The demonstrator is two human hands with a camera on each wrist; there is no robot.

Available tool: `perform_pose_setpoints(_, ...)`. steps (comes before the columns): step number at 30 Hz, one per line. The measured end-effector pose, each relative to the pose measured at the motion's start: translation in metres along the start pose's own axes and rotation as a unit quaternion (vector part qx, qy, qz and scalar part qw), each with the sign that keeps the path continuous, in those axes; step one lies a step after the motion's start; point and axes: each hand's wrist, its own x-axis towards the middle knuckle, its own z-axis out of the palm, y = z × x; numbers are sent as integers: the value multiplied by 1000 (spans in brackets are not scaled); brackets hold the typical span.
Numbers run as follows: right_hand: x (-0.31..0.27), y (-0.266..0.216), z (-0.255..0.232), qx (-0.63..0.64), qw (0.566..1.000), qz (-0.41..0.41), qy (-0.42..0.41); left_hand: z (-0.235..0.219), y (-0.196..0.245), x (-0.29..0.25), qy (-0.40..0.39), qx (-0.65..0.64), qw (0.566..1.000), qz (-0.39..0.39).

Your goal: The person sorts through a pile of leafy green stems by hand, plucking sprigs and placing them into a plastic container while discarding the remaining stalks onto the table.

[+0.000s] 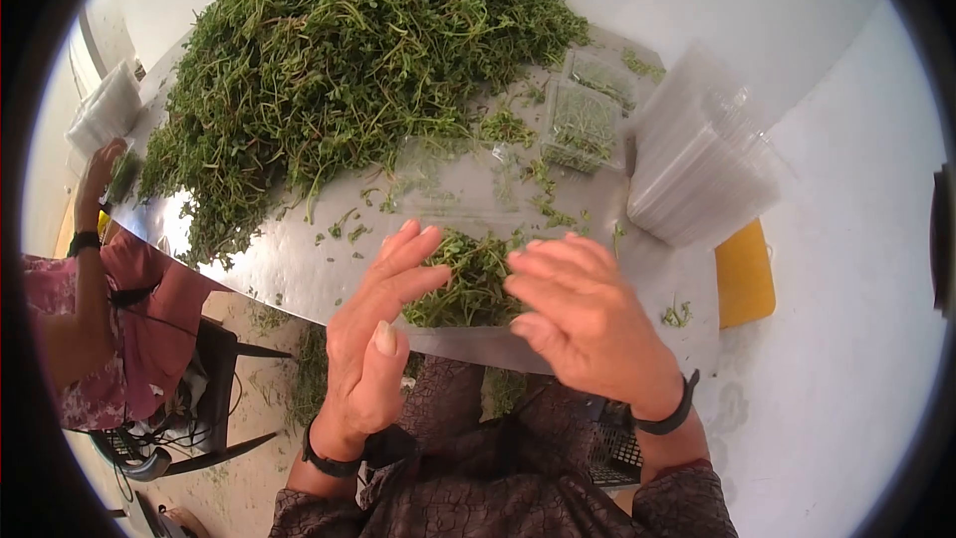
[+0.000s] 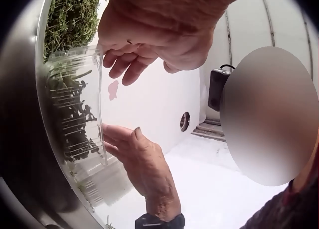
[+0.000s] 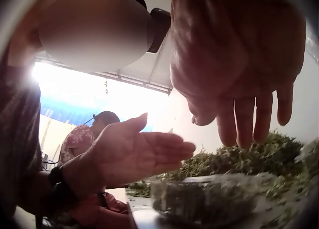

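Note:
A clear plastic clamshell box (image 2: 75, 104), filled with leafy green sprigs (image 1: 468, 279), sits at the table's near edge with its lid (image 1: 453, 184) folded back, away from me. My left hand (image 1: 370, 344) is held at the box's left side, fingers extended and thumb raised. On the other side, my right hand (image 1: 593, 329) hovers at the box's right edge, its fingers straight and slightly spread. Both palms face toward the greens, and neither hand grips anything. In the right wrist view the fingertips of my right hand (image 3: 239, 69) hang above the box.
A large heap of greens (image 1: 349, 60) covers the back and left of the metal table (image 1: 299, 279). Filled boxes (image 1: 583, 125) stand at back right, beside a tall stack of empty clamshells (image 1: 697, 159). Another person's hand (image 1: 98, 174) is at the far left, near more containers (image 1: 105, 105).

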Motion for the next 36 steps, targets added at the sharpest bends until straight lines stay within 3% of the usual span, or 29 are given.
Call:
perform_pose_setpoints(4, -5, 22, -26, -41, 998, 38, 36, -9, -2, -6, -11, -4, 1000, -29)
perform_pose_setpoints(6, -13, 36, -37, -67, 987, 149, -2, -14, -6, -9, -31, 41, 999, -16)
perform_pose_setpoints(9, -21, 49, -45, -84, 972, 215, -41, -20, -12, -17, -50, 77, 995, -27)
perform_pose_setpoints(12, -34, 61, -35, -113, 962, 226, -107, -19, -15, -22, -60, 111, 991, -35)
perform_pose_setpoints(18, -24, 66, -23, -146, 954, 216, -151, -13, -20, -23, -62, 159, 985, -6)
perform_pose_setpoints(21, -6, 60, -28, -31, 969, 196, -146, -15, -21, -24, -49, 169, 984, 18)
perform_pose_setpoints(27, 37, 56, -41, -28, 981, 158, -111, -17, -23, -25, -88, 137, 985, 63)
perform_pose_setpoints(30, 58, 54, -50, -31, 979, 165, -114, -21, -23, -26, -44, 109, 992, 44)
perform_pose_setpoints(34, 78, 63, -56, -40, 976, 170, -132, -26, -25, -20, -53, 95, 993, 41)
perform_pose_setpoints(36, 88, 66, -56, -25, 976, 170, -134, -26, -29, -19, -86, 153, 983, 61)
